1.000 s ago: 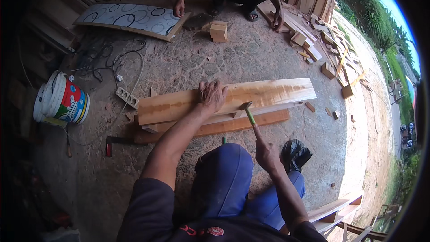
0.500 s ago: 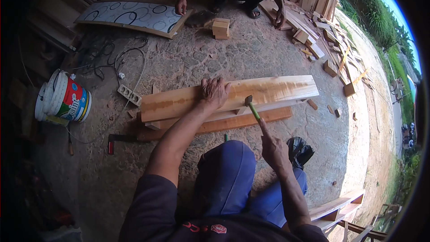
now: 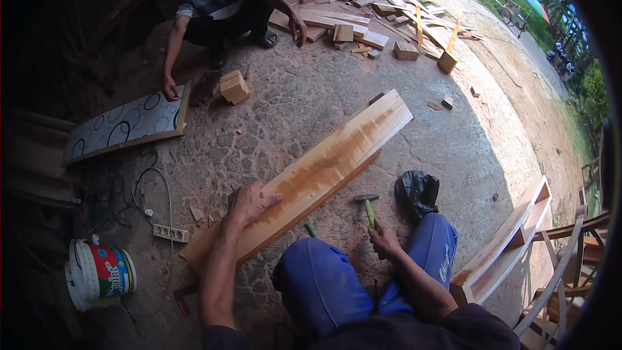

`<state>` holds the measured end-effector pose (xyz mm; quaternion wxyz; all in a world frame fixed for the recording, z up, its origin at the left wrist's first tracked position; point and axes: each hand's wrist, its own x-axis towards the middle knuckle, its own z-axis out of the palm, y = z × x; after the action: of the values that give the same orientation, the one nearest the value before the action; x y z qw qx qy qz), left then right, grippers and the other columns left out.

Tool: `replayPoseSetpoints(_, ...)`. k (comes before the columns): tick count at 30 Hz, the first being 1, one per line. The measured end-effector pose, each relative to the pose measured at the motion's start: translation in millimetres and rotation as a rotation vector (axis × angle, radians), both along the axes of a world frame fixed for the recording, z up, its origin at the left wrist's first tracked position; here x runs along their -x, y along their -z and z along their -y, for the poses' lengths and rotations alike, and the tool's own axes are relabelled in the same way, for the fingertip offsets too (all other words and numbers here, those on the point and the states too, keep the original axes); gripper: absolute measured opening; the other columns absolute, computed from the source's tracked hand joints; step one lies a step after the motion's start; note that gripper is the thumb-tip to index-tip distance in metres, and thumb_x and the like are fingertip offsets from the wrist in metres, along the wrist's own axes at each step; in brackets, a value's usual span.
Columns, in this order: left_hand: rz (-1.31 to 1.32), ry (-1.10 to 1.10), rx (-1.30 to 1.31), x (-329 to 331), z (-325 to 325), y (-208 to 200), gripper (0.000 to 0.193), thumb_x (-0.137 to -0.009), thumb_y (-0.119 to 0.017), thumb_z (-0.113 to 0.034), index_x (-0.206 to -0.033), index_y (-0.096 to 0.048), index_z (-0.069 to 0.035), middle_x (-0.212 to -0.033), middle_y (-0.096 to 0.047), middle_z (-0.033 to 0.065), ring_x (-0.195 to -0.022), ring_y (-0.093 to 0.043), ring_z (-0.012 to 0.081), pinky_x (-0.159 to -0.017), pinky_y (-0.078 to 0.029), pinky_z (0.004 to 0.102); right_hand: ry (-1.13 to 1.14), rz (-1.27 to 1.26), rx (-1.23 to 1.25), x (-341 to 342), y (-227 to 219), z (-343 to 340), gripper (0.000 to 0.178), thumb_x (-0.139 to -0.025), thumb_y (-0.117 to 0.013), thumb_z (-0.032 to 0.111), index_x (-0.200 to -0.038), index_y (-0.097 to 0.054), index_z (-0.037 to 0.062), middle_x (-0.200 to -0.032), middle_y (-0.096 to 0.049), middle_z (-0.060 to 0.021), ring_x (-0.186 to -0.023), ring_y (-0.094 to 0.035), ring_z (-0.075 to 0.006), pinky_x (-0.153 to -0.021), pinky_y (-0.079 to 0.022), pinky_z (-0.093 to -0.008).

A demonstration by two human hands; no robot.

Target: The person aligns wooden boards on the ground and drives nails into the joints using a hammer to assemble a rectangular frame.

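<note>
Left hand (image 3: 249,203) at plank (image 3: 317,172) edge, hammer (image 3: 369,209) apart

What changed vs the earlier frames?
The hammer, in the right hand, came off the near edge of the board toward the person; its head now shows clear of the wood, left of the black plastic bag. The whole view turned, so the scene appears rotated. Nothing taken up or let go. Unchanged: left hand on the board, right hand gripping the hammer.

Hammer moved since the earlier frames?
Yes: the hammer has moved away from the wooden plank, toward the black plastic bag.
</note>
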<state>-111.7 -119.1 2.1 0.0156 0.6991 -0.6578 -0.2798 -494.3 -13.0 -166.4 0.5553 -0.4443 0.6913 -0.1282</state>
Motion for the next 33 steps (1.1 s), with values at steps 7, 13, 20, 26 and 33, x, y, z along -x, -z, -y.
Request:
replayPoseSetpoints(7,0.023,0.242,0.075,34.7,-77.1,34.6,0.055,-0.082,-0.074,-0.055,-0.092,-0.055,-0.004,-0.091,-0.068,0.0209,-0.087,-0.069,0.0415,-0.072,-0.053,0.051,0.324,0.606,0.079,-62.5,-64.0,40.2,0.095,-0.095,-0.06,0.055,-0.16,-0.005,0.0118,-0.15,-0.036,-0.0228,-0.134,-0.046,-0.0387,-0.096,-0.049,-0.0537)
replayPoseSetpoints(13,0.026,0.227,0.181,78.9,-105.7,42.2,0.044,-0.083,-0.075,-0.044,-0.088,-0.053,-0.007,-0.086,-0.065,0.0179,-0.084,-0.068,0.0391,-0.071,-0.053,0.0497,0.526,0.668,0.026,-78.2,-57.9,45.3,0.118,-0.087,-0.069,0.06,-0.158,0.019,0.027,-0.16,-0.023,-0.0252,-0.142,-0.032,-0.0487,-0.103,-0.04,-0.0693)
replayPoseSetpoints(20,-0.004,0.214,0.187,81.3,-104.3,46.7,0.043,-0.084,-0.074,-0.044,-0.089,-0.054,-0.007,-0.085,-0.065,0.0178,-0.082,-0.068,0.0395,-0.071,-0.053,0.0509,0.561,0.695,0.056,-69.9,-53.4,49.5,0.115,-0.087,-0.068,0.061,-0.159,0.015,0.0284,-0.157,-0.028,-0.0242,-0.138,-0.037,-0.0479,-0.103,-0.04,-0.0649)
replayPoseSetpoints(26,-0.033,0.198,0.189,43.1,-87.2,39.9,0.048,-0.087,-0.07,-0.051,-0.091,-0.055,-0.006,-0.089,-0.069,0.0193,-0.086,-0.069,0.0419,-0.071,-0.054,0.0522,0.533,0.69,0.142,-82.9,-56.3,48.5,0.104,-0.092,-0.065,0.056,-0.161,0.006,0.024,-0.156,-0.031,-0.0242,-0.123,-0.052,-0.0401,-0.096,-0.048,-0.053)
replayPoseSetpoints(33,-0.045,0.033,0.472,42.8,-91.2,56.2,0.044,-0.088,-0.067,-0.05,-0.092,-0.059,-0.007,-0.084,-0.069,0.0165,-0.082,-0.069,0.0384,-0.073,-0.055,0.0504,0.527,0.682,0.177,-76.4,-55.8,49.2,0.092,-0.096,-0.065,0.046,-0.162,-0.006,0.0221,-0.149,-0.04,-0.0208,-0.118,-0.056,-0.0292,-0.094,-0.047,-0.0455)
